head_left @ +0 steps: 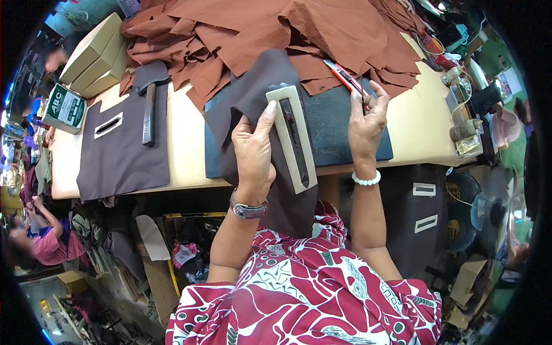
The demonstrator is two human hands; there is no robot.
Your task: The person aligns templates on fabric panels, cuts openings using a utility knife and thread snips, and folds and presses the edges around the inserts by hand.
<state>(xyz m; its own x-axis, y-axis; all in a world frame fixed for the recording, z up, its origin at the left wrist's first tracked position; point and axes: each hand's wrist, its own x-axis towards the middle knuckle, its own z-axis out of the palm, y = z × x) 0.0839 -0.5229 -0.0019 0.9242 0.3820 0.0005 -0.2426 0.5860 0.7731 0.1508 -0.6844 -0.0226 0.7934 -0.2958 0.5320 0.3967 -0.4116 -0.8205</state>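
My left hand [253, 155] grips a dark brown sheet of leather-like material [270, 69], thumb on top near a cream rectangular frame [306, 164] fixed to it. A long narrow slit with dark, uneven edges shows inside the frame. The sheet is lifted partly off a dark board [336, 138] and hangs over the table's front edge. To the right, my right hand [368, 123] is closed around the near end of a red utility knife [343, 75], which points up and left. How far its blade is out I cannot tell.
Reddish-brown sheets [241, 29] are heaped at the back. On the left lie a hammer [149, 115] and another dark sheet [123, 152] with a framed slit. A green-and-white tin [64, 109] stands by cardboard boxes [95, 57]. Other people are at far left.
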